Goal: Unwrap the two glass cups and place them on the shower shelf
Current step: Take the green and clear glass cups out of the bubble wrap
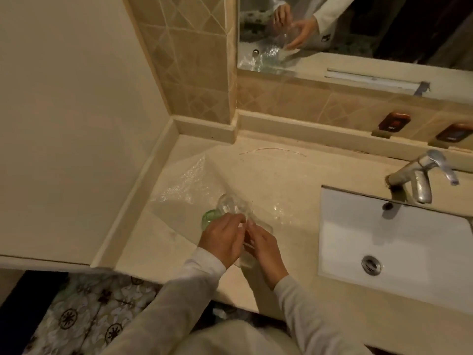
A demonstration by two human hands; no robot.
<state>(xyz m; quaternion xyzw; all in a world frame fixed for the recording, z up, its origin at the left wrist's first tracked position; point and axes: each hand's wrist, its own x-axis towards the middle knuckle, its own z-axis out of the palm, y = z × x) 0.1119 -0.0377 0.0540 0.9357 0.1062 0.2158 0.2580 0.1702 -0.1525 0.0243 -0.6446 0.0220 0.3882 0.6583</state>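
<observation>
A clear glass cup (231, 204) lies tilted on the beige counter (276, 180), partly in clear bubble wrap (186, 180) that spreads out toward the back left. A green-tinted glass object (207, 218) peeks out just left of my left hand; whether it is the second cup I cannot tell. My left hand (221, 240) and my right hand (263, 248) meet over the near end of the bundle, fingers pinched on the wrap around the cup. The lower part of the cup is hidden under my hands.
A white sink (399, 242) with a metal faucet (419, 178) sits to the right. A mirror (358, 29) hangs above the tiled backsplash. Two brown soap dishes (394, 121) rest on the back ledge. A wall borders the counter on the left.
</observation>
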